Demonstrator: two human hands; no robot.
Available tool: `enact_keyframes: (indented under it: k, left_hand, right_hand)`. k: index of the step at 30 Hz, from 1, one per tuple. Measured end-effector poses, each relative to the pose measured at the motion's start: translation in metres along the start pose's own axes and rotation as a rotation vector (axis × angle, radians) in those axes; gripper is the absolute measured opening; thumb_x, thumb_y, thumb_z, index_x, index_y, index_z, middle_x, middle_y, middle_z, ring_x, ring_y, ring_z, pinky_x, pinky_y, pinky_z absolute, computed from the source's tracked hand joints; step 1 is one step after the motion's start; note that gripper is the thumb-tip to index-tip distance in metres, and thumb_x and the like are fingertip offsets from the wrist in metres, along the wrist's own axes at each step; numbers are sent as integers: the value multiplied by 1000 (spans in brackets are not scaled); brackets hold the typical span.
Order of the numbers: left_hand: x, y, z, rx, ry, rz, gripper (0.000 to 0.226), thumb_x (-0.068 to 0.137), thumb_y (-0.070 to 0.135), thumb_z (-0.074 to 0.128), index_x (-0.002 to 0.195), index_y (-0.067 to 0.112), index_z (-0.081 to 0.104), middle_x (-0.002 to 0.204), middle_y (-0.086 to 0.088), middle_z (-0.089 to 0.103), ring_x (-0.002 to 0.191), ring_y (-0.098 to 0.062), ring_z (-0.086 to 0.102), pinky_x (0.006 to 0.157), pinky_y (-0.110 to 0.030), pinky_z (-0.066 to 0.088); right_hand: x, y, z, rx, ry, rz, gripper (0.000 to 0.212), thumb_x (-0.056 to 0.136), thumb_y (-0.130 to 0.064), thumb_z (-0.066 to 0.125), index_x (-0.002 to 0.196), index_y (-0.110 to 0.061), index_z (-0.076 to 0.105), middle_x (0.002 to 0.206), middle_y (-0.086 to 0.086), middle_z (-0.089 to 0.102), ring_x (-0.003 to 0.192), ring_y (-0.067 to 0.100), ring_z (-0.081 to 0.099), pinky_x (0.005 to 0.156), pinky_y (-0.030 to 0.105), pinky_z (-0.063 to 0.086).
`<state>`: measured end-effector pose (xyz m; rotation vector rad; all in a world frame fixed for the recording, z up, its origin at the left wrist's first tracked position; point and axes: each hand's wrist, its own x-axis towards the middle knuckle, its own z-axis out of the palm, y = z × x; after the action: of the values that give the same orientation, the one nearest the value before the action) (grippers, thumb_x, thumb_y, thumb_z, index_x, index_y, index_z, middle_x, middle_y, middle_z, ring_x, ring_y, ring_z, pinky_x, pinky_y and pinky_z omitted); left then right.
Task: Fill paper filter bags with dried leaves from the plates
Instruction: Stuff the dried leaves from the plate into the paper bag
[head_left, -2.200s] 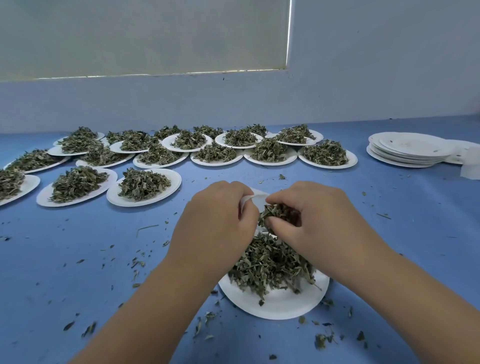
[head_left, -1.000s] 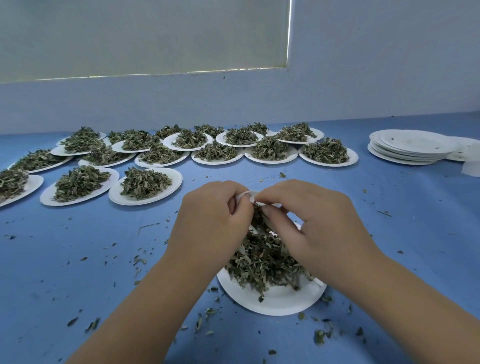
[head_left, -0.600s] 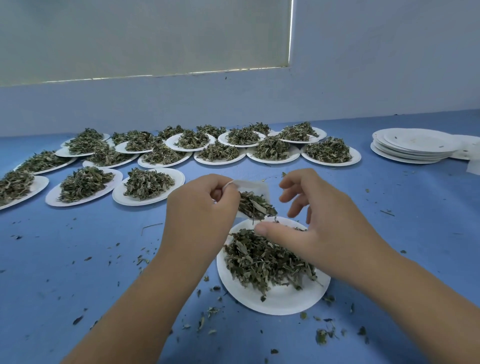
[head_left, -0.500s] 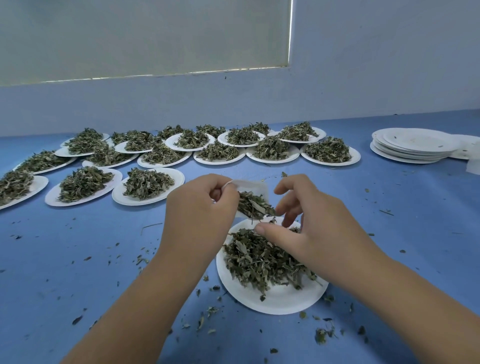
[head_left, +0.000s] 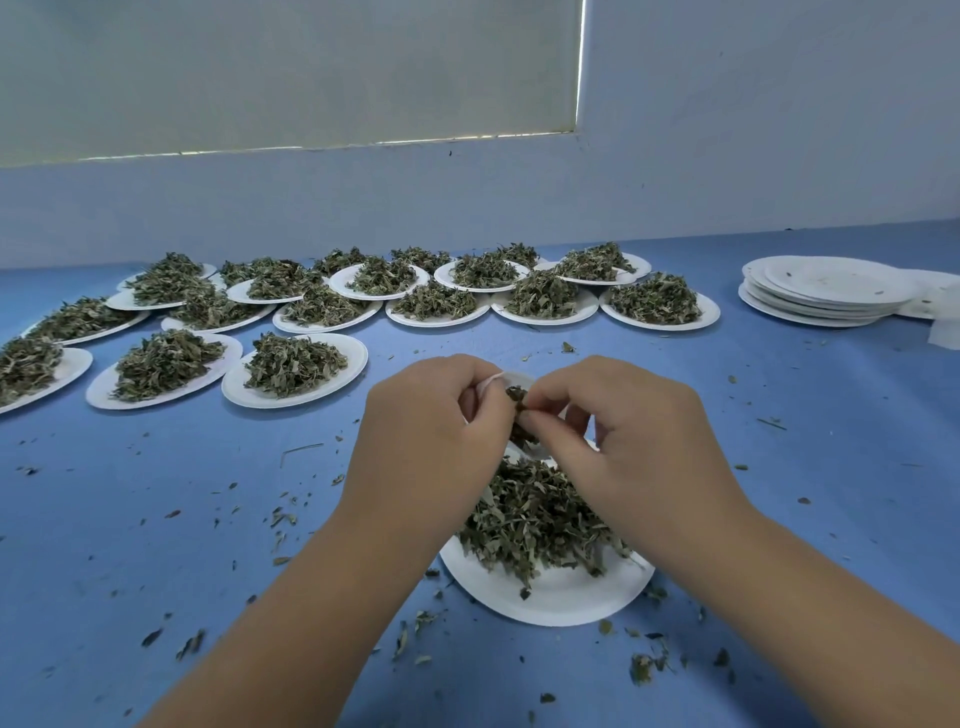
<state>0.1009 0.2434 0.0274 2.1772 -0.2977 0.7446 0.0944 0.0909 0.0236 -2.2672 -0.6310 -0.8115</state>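
A white paper plate (head_left: 561, 597) lies close in front of me, heaped with dried green leaves (head_left: 535, 519). Above its far edge my left hand (head_left: 431, 441) pinches the rim of a small white paper filter bag (head_left: 496, 379), which is mostly hidden behind my fingers. My right hand (head_left: 634, 441) meets it from the right, thumb and forefinger pinching a small clump of dried leaves (head_left: 519, 397) at the bag's mouth. More leaves show inside the bag between my two hands.
Several white plates of dried leaves (head_left: 296, 364) stand in rows at the back left and middle of the blue table (head_left: 156, 519). A stack of empty plates (head_left: 826, 291) and loose white bags (head_left: 943, 332) sit at the far right. Leaf crumbs litter the cloth.
My right hand went down to the leaf pile with fingers spread, then came back up to the bag's mouth with a pinch of leaves. My left hand kept hold of the bag.
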Motion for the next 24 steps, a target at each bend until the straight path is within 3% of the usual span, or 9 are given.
enact_keyframes:
  k: [2, 4, 8, 11, 14, 18, 22, 24]
  left_hand:
    - [-1, 2, 0, 6, -5, 38, 20, 86, 15, 61, 72, 25, 70, 57, 4, 57, 55, -8, 46, 50, -15, 35]
    - [-2, 3, -1, 21, -3, 45, 20, 87, 15, 60, 73, 26, 70, 58, 4, 58, 57, -9, 48, 51, -16, 36]
    - [3, -2, -6, -3, 60, -27, 19, 88, 16, 61, 71, 22, 68, 57, 0, 57, 59, -13, 48, 52, -19, 36]
    - [5, -3, -9, -70, 77, -79, 23, 88, 16, 61, 69, 28, 66, 64, 2, 59, 56, -9, 48, 49, -16, 36]
    - [4, -1, -7, -89, 47, -70, 25, 89, 17, 61, 70, 33, 65, 66, 9, 61, 55, -5, 50, 50, -12, 36]
    - [1, 2, -5, -45, 15, 12, 23, 87, 13, 60, 76, 31, 69, 55, 10, 55, 56, 1, 49, 51, -7, 33]
    - [4, -4, -9, 2, 76, 19, 20, 87, 13, 61, 72, 26, 65, 55, 7, 55, 55, -3, 47, 51, -10, 33]
    - [7, -8, -13, 3, 100, -5, 18, 87, 13, 61, 70, 15, 66, 55, 1, 56, 54, -9, 45, 49, -14, 33]
  right_hand:
    - [1, -1, 4, -14, -19, -26, 8, 86, -19, 66, 90, -23, 73, 77, -6, 62, 67, 10, 55, 60, 34, 50]
    - [2, -1, 5, 3, -19, -45, 15, 87, -22, 61, 94, -20, 75, 82, -3, 64, 69, 16, 57, 58, 39, 50]
    - [-3, 2, -3, 43, 14, -85, 18, 90, -26, 60, 99, -22, 75, 95, -10, 66, 79, 7, 59, 64, 27, 48]
    - [-10, 2, -5, -34, -45, -117, 34, 94, -43, 49, 112, -26, 72, 114, -15, 65, 95, 10, 60, 74, 33, 52]
    - [-7, -1, 1, -168, -191, -138, 47, 94, -54, 36, 123, -30, 65, 126, -21, 60, 87, 10, 47, 71, 27, 44]
    - [0, -5, 7, -235, -267, -169, 48, 92, -53, 33, 121, -31, 65, 124, -19, 61, 76, 10, 31, 68, 25, 29]
    - [-5, 2, 0, -56, -207, -129, 42, 93, -51, 41, 116, -28, 68, 119, -17, 61, 95, 6, 47, 83, 22, 39]
    - [-6, 5, -5, 42, -96, -62, 34, 92, -48, 46, 108, -28, 70, 109, -18, 61, 98, -1, 51, 85, 10, 37]
